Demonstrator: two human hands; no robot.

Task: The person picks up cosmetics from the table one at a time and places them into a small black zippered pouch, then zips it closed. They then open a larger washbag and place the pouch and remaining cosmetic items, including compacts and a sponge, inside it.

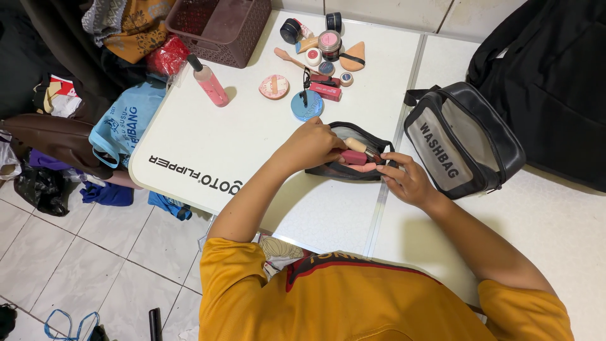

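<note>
Orange sleeves, both hands' fingers (328,146) pinching pink tubes (355,156) over open black pouch (341,172).

Setting: a room in a home, lived-in and informal. Evidence: pale tiled floor (95,252); white folding table (252,132) standing low over it. Along the table's far edge, a brown plastic basket (218,28) and a cluster of cosmetics (319,57), namely jars, compacts and a sponge. Off its left edge, heaped clothing and bags (76,126), including a brown leather bag and patterned cloth. Near the right edge, a clear-sided toiletry bag (464,139); beyond it, a black backpack (549,82) at the far right corner.
</note>
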